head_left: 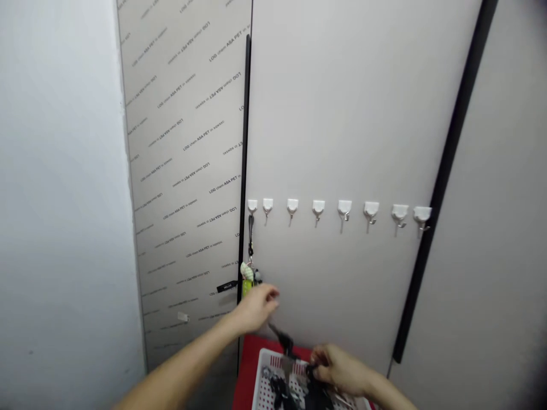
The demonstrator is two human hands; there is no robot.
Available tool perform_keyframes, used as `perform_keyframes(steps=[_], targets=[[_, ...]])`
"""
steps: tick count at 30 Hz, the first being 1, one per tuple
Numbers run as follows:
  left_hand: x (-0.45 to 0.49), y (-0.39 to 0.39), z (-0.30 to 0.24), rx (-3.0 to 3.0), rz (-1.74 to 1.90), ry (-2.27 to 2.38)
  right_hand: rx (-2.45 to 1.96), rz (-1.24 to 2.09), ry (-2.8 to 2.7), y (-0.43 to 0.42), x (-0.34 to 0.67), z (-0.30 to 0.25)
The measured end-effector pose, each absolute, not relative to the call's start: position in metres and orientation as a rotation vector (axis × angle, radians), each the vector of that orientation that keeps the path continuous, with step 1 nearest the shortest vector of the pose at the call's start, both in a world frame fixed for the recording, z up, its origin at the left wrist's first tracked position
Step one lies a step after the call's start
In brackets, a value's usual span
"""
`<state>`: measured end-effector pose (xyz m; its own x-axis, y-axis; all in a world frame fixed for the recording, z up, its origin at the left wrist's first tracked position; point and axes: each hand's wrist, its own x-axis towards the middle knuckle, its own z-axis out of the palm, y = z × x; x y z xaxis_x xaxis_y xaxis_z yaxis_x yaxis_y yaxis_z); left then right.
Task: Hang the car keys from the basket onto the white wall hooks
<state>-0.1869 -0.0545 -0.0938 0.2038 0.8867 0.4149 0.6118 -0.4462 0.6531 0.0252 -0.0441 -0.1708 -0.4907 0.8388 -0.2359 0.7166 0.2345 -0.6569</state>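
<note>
Eight white hooks (318, 207) with metal prongs line the pale, smooth panel (359, 114) before me. From the leftmost hangs a black cord loop (250, 233) with a pale green-and-white charm (247, 271). My left hand (256, 307) is just below, fingers bent; whether they grip the blurred black strap-shaped item (285, 343) beneath, I cannot tell. My right hand (342, 367) pinches a dark, blurred object (316, 394) over the white perforated plastic basket (258, 376) on a red surface (244, 370).

Soft, even light greys the door (363, 119); motion smears the black strap (284, 341) below my left hand (255, 307), and the right-hand corners darken.
</note>
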Motion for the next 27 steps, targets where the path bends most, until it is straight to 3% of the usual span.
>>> perform_keyframes(steps=[4, 12, 15, 18, 21, 27], targets=[[-0.213, -0.026, -0.073, 1.690, 1.729, 1.730, -1.460, 1.008, -2.247, -0.047, 0.030, -0.190], [-0.207, 0.010, 0.004, 1.558, 1.845, 1.530, -1.555, 1.039, -2.270, -0.066, 0.032, -0.220], [-0.209, 0.000, 0.043, 1.318, 2.201, 1.012, -1.558, 1.178, -2.172, -0.071, 0.040, -0.226], [-0.204, -0.016, 0.059, 1.281, 2.202, 0.783, -1.539, 1.195, -2.143, -0.075, 0.046, -0.229], [-0.185, -0.036, 0.034, 1.421, 2.010, 0.775, -1.525, 1.088, -2.179, -0.077, 0.048, -0.231], [-0.154, -0.062, -0.070, 1.414, 1.694, 0.892, -1.501, 0.835, -2.272, -0.084, 0.050, -0.232]])
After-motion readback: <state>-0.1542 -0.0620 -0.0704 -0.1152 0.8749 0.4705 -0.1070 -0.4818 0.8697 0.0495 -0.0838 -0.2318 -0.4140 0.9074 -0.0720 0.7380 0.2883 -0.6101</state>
